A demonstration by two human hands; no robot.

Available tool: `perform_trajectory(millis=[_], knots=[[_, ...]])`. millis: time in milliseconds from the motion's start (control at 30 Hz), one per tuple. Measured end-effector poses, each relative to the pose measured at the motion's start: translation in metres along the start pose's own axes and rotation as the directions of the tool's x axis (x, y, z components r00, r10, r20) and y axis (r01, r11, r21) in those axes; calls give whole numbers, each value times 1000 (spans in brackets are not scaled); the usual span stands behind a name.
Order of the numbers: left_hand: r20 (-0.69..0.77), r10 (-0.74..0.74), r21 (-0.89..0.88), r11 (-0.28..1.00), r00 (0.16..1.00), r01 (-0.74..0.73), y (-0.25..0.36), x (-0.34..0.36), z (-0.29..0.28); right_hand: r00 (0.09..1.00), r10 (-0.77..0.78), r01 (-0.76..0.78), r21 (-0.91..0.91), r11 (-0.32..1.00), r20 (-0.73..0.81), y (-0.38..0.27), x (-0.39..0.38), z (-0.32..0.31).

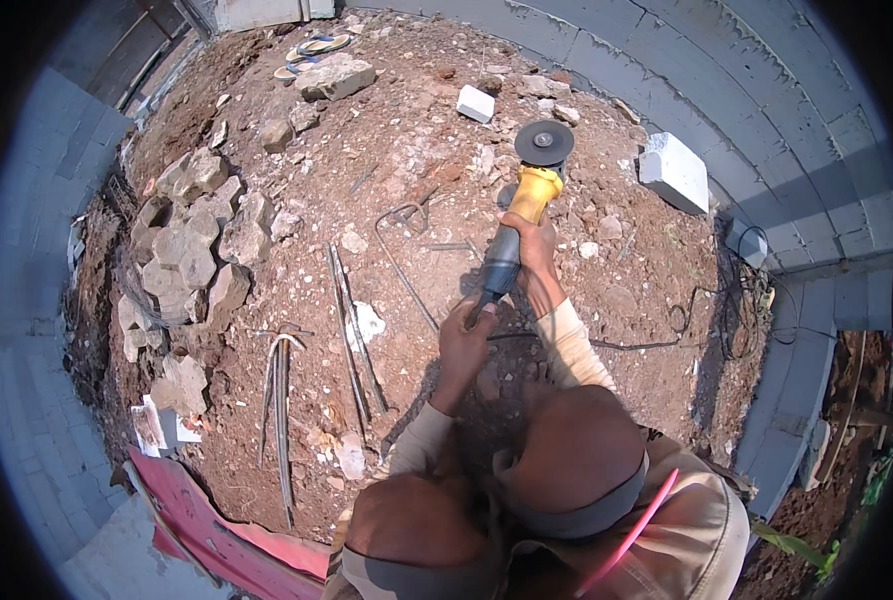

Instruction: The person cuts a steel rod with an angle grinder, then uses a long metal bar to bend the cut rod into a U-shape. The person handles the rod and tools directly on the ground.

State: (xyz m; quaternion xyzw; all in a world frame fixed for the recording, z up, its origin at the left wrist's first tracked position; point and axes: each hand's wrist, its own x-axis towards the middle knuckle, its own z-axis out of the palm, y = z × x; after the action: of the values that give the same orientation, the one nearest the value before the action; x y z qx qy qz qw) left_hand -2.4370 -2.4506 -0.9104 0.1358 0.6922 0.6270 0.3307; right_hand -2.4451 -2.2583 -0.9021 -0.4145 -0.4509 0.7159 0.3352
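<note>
I hold an angle grinder (538,190) with a yellow head, a grey body and a dark cutting disc (542,143) at its far end. My right hand (534,243) is wrapped round the body just behind the yellow part. Farther back, my left hand (463,340) is closed on the rear end, by the cord. Beneath the grinder is bare reddish, stony ground. Left of it lies a bent steel rod (406,270). Closer to my left forearm are several straight rods (354,330) and a bundle of bent rods (283,400).
A heap of broken concrete pavers (191,240) lies to the left. White blocks (674,172) sit near the grey block wall (766,100). A black cable (636,346) runs right into loose coils. Sandals (323,45) lie far off; a red sheet (216,520) is at the lower left.
</note>
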Motion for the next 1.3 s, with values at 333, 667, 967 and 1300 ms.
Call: perform_trajectory(millis=[333, 667, 967, 1300], knots=[[233, -26, -114, 992, 972, 54, 0, -1, -16, 975, -192, 195, 20, 981, -109, -24, -11, -45], [194, -59, 52, 997, 979, 49, -2, 75, -124, 994, -100, 86, 260, 962, 41, -162, -64, -234], [193, -15, 65, 998, 981, 2, 10, 160, -174, 793, -389, 153, -465, 872, -469, -305, -231, -374], [136, -55, 224, 974, 989, 23, 53, 188, -171, 459, -669, 219, -655, 723, -585, -519, -344, -517]])
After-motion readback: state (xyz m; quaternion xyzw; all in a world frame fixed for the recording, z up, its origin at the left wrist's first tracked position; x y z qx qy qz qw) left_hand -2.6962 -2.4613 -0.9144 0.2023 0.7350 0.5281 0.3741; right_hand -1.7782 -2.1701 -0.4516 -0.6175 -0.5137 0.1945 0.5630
